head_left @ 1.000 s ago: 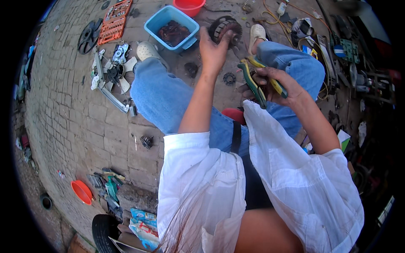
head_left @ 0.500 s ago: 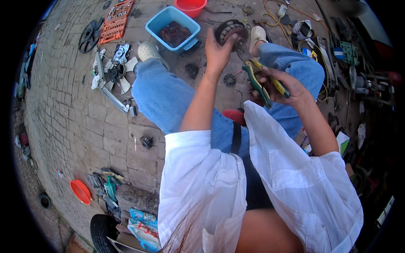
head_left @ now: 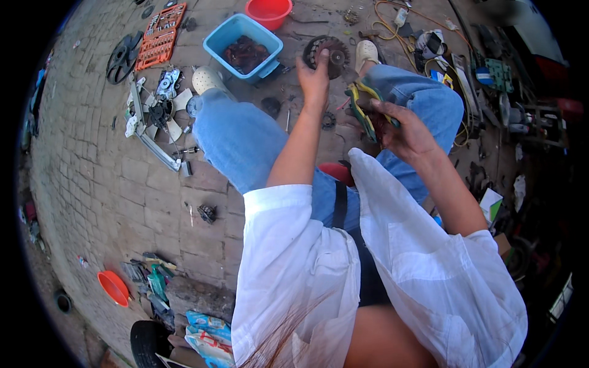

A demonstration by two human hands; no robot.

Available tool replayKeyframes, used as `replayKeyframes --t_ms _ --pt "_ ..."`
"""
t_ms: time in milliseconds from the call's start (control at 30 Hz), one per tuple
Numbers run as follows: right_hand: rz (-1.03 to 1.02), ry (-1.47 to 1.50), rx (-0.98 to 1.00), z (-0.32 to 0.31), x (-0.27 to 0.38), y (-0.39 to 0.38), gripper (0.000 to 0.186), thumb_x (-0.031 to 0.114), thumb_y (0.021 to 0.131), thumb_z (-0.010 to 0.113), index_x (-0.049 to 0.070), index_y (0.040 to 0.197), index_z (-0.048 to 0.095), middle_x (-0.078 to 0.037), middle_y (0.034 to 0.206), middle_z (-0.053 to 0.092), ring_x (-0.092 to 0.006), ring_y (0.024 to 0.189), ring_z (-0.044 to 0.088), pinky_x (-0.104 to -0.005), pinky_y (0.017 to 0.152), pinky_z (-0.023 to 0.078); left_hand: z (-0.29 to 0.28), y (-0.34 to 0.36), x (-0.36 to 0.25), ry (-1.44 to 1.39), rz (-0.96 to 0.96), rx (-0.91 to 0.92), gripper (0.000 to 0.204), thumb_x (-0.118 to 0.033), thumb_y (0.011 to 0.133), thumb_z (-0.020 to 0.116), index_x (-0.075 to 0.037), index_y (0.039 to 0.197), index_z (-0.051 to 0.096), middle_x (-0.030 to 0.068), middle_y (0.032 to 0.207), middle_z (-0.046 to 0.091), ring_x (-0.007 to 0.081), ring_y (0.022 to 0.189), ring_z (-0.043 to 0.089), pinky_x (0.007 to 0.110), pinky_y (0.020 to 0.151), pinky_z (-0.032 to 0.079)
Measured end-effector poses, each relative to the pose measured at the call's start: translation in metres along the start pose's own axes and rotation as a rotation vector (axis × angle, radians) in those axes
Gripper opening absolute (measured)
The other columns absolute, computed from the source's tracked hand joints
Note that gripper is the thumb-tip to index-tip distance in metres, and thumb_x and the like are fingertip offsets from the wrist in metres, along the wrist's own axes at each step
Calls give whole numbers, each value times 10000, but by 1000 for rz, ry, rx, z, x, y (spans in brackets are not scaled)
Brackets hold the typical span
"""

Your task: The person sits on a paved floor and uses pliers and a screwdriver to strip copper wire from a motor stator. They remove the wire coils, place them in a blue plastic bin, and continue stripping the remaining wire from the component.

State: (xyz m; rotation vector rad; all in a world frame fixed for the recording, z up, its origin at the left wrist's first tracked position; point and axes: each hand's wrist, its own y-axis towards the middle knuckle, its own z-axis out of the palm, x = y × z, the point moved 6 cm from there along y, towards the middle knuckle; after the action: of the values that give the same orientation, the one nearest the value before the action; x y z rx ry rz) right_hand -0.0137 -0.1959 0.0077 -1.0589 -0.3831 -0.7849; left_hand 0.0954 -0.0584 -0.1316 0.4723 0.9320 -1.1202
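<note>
My left hand (head_left: 314,80) is closed on the edge of a round, dark metal motor part (head_left: 334,55). The part has slots round its rim and a hub in its middle, and it is held up beyond my knees. To the right and nearer, my right hand (head_left: 405,130) grips a pair of pliers (head_left: 363,116) with green and yellow handles. The handles are spread apart. Their jaws point toward the motor part, but I cannot make out whether they touch it. On the ground between my legs lies a small dark toothed ring (head_left: 329,120).
A blue basin (head_left: 243,48) with dark reddish contents stands ahead, beside a red basin (head_left: 269,13). Left are an orange socket set (head_left: 161,37) and loose fan parts (head_left: 161,115). Cords (head_left: 399,38) and scrap lie at the right. An orange bowl (head_left: 113,288) sits behind left.
The motor part has turned so that its flat face and hub show more. My right hand has moved slightly left and the pliers have turned with it. The whole view has shifted a little.
</note>
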Motion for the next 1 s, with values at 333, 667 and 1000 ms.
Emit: replayKeyframes --t_ms 333,667,1000 --pt "-40 -270 -144 -12 11 0 259 185 879 620 -31 1021 632 -67 914 665 -104 742 632 -219 645 487 5 6 3 164 101 24 489 -251 834 713 25 1144 456 122 1083 577 160 972 554 278 834 470" --pt "-3 -218 -76 -36 22 -2 158 110 858 604 -28 935 607 -95 942 632 -162 792 631 -248 721 513 3 5 5 14 1 -26 619 -264 825 716 80 1227 394 166 1152 549 196 1039 536 294 886 444" --pt "-19 -74 -147 -40 6 -3 198 89 849 589 -54 983 557 -195 983 622 -303 964 642 -338 815 532 4 3 -15 -127 -17 -34 573 -231 830 709 81 1217 425 172 1143 550 200 1029 536 293 886 443"
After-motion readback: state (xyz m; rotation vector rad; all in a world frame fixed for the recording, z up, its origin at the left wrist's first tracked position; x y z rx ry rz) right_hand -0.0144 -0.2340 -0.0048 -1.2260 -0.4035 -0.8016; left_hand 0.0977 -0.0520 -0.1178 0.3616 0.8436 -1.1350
